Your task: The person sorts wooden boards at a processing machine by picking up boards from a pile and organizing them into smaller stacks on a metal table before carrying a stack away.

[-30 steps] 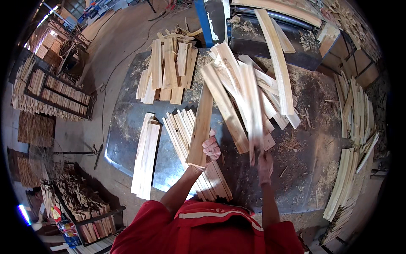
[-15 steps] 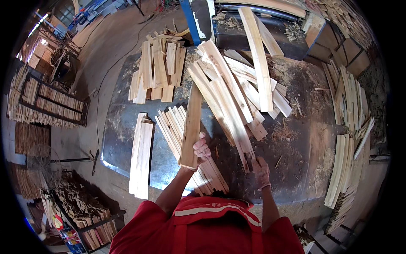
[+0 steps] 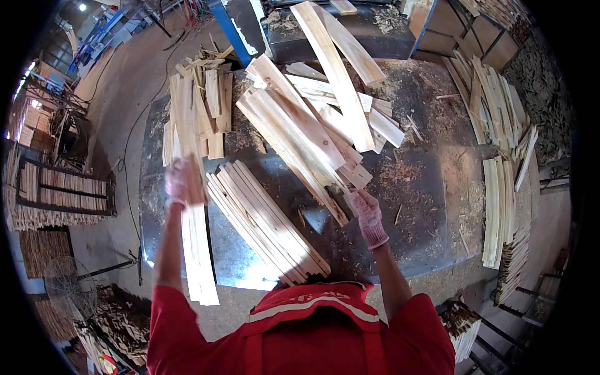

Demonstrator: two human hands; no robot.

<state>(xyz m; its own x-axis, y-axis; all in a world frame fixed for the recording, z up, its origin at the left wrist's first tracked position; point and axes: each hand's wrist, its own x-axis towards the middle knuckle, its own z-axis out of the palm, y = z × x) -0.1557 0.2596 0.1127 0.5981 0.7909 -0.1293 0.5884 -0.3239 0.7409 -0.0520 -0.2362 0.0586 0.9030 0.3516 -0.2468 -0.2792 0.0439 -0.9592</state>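
My left hand, in a pale glove and smeared by motion, is at the lower part of a long wooden board and appears closed on its edge. That board lies over or just above a pile at the far left, its near end overlapping two pale boards. My gloved right hand has its fingers closed around the near end of another wooden board, which slants away to the left on the middle heap. Between my hands lies a row of narrow boards, side by side.
More loose boards cross the heap toward a dark machine at the back. Wood shavings litter the dark tabletop. Stacked boards line the right side. A wire fan and a rack of wood stand left.
My left hand has swung left and away with its board, from over the narrow row to the left pile. My right hand has risen slightly, still at its board's end. The view has shifted.
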